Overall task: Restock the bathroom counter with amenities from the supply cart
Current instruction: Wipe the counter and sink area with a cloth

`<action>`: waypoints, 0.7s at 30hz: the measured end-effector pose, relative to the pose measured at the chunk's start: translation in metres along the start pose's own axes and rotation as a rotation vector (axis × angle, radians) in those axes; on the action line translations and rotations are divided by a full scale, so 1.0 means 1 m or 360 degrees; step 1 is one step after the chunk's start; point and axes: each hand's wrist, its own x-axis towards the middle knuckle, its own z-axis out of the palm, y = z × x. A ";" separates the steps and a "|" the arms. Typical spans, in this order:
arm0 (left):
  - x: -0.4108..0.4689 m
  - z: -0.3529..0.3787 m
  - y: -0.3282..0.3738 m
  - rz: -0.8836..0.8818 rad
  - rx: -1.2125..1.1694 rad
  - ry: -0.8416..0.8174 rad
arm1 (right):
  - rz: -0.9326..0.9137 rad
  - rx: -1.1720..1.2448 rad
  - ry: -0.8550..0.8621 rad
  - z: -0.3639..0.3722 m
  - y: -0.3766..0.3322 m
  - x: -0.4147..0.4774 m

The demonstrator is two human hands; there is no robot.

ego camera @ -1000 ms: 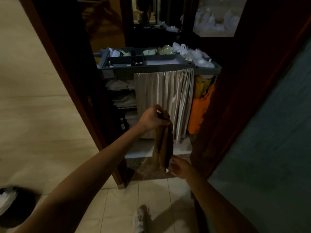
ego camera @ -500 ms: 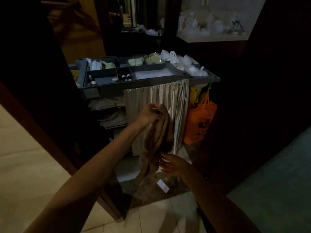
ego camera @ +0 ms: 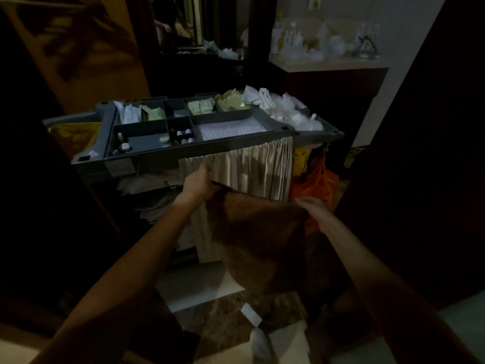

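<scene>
A person is standing in a dim doorway, facing the supply cart, and is holding a brown cloth spread in the air in front of it. The left hand is pinching the cloth's upper left corner. The right hand, blurred, is gripping the opposite corner with curled fingers. The cloth is hanging between the two hands, clear of the floor, and is covering part of the cart's pleated beige curtain.

The cart's grey top tray is carrying small dark bottles in a middle compartment and pale green packets in a rear one. White bundles are lying at its right end. An orange bag is hanging at the cart's right side. A white tag is lying on the floor below the cloth. Behind the cart, a pale table is bearing glassware, too blurred to identify.
</scene>
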 end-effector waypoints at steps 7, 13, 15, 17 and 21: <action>0.093 -0.014 0.008 -0.0054 0.0180 -0.0063 | -0.0396 -0.0197 -0.0270 -0.046 -0.082 0.082; 0.149 -0.046 0.026 0.0029 0.0033 0.0052 | -0.0515 -0.0167 -0.0590 -0.069 -0.133 0.156; 0.161 -0.056 0.029 0.0061 -0.0077 -0.0010 | -0.0488 0.0216 -0.0618 -0.071 -0.146 0.180; 0.172 -0.066 0.032 0.0043 0.0028 -0.0141 | -0.0493 0.0369 -0.0607 -0.071 -0.158 0.202; 0.200 -0.074 0.024 0.0044 0.0202 -0.0301 | -0.0632 0.0402 -0.0507 -0.067 -0.190 0.235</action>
